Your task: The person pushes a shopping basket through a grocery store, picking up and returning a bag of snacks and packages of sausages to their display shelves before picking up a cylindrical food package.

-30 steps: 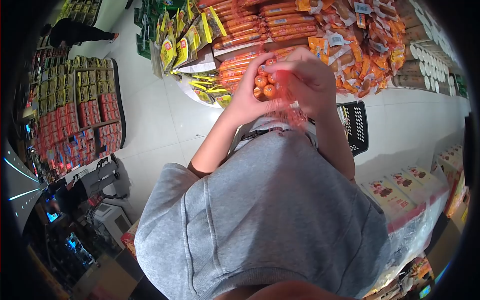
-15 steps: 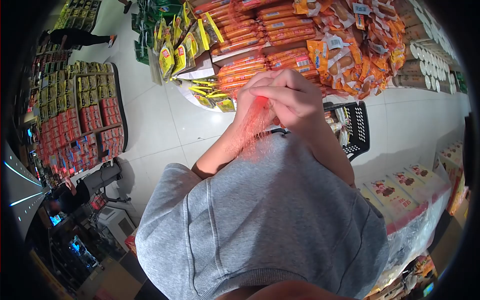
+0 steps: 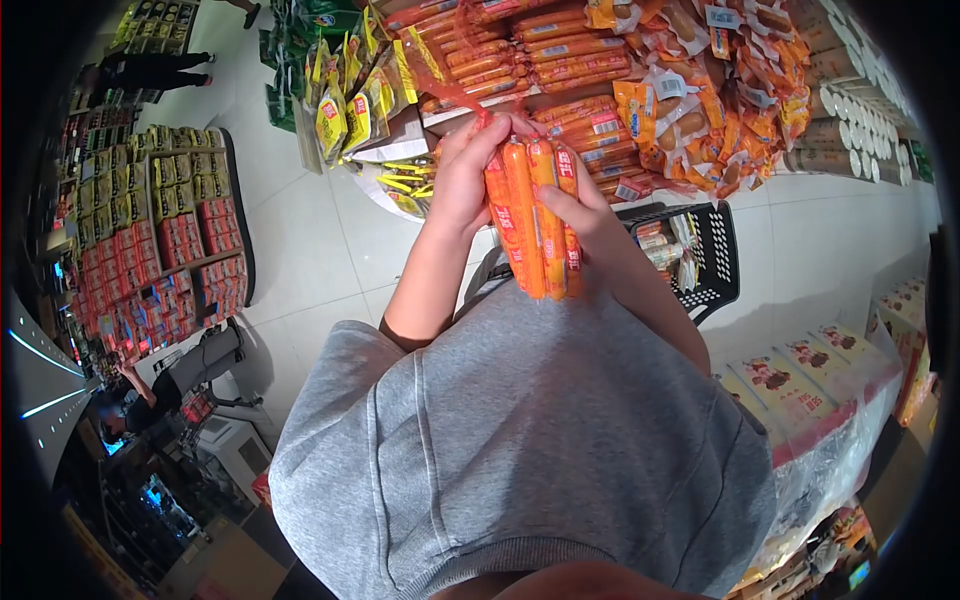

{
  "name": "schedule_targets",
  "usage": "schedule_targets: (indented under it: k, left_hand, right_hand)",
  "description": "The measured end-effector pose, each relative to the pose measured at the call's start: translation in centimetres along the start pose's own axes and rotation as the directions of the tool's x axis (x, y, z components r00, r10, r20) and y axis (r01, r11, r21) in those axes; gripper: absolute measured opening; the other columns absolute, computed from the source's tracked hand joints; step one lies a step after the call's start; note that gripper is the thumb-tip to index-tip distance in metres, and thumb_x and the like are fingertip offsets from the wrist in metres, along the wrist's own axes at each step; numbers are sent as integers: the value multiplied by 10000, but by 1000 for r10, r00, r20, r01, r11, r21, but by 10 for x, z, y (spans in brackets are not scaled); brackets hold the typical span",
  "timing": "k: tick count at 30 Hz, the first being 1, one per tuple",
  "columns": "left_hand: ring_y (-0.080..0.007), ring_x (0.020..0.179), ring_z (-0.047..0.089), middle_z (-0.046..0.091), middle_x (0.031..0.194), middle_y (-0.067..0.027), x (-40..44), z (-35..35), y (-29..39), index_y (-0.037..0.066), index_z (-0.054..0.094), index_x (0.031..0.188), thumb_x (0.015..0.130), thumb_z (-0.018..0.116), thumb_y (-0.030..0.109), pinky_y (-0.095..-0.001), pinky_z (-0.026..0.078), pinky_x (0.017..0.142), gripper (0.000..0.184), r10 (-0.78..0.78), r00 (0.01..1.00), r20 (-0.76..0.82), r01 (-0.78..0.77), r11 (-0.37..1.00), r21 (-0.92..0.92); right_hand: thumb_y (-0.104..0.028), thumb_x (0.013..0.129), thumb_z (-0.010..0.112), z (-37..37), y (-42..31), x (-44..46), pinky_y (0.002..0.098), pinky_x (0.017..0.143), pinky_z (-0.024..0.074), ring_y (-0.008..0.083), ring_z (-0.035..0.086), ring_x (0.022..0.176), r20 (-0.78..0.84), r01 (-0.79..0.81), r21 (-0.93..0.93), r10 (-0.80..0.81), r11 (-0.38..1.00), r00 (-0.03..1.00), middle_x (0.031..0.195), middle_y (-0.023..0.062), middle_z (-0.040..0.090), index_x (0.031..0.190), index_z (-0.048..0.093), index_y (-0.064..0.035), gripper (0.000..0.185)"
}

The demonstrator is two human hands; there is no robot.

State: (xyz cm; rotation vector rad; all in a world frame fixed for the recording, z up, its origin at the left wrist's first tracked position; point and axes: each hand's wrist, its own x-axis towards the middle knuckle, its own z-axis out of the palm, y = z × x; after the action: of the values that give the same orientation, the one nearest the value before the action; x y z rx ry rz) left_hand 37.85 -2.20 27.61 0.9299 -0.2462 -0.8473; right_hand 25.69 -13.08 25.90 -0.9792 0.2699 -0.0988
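In front of my chest hangs a bundle of sausages [image 3: 530, 225] in orange wrappers with red print, held upright between both hands. My left hand [image 3: 472, 170] is closed at its upper left end, with red netting [image 3: 482, 120] gathered at the fingers. My right hand [image 3: 580, 212] grips the bundle from the right, thumb across the front and the other fingers partly hidden behind. Just beyond my hands lie rows of similar orange sausage packs [image 3: 580, 60] on a display.
Yellow-and-green snack bags [image 3: 345, 110] hang left of the display; loose orange sausage packets [image 3: 690, 110] lie right. A black shopping basket [image 3: 715, 260] with goods stands below my right arm. Printed boxes [image 3: 800, 380] are stacked at right. A person [image 3: 190, 365] is beside a cart at left.
The bundle has swung up into view, where before only red netting showed beneath my clasped hands. My hands have moved apart, the left to its top, the right to its side.
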Motion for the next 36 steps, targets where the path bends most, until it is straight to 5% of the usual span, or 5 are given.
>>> schedule_targets:
  k: [4,16,19,22,36]
  left_hand:
    - [-224,903,627,629,1041,-166,-1,-1,-3,-22,582,945,996,453,262,-350,522,820,316,-27,1000,15,27,998,50]
    - [-194,1017,600,648,1095,-149,-5,-11,-1,-57,641,1071,1027,351,372,-323,457,914,519,115,993,-27,-103,954,282]
    - [-187,999,609,657,1083,-138,-11,-8,8,-54,636,1106,1024,361,358,-311,457,910,503,5,999,-46,7,966,259]
    - [-176,941,626,672,1040,-125,-9,-6,5,-50,635,1115,1020,382,332,-295,471,879,468,128,990,-61,-99,934,343]
    - [-186,894,644,669,997,-136,-15,-12,1,-59,636,1040,1018,437,278,-314,512,830,392,109,991,-81,-78,945,317]
  right_hand:
    - [-131,821,701,0,3,-3,346,1028,382,172,477,1209,59,58,-165,-49,985,997,1302,111,466,1430,238,-3,776]
    - [-99,855,627,9,3,5,337,1002,401,155,503,1165,108,-22,22,19,1000,994,1237,88,520,1358,363,-6,575]
    - [-97,853,626,15,1,4,333,996,404,153,515,1147,102,-1,-1,1,1000,995,1224,82,530,1339,385,-12,549]
    - [-98,850,628,15,5,5,333,989,408,154,525,1133,110,-4,16,2,1000,994,1213,79,540,1330,397,-14,539]
    - [-107,833,650,12,12,6,329,984,409,154,530,1115,82,17,-17,-16,1000,997,1192,82,541,1303,406,-12,538]
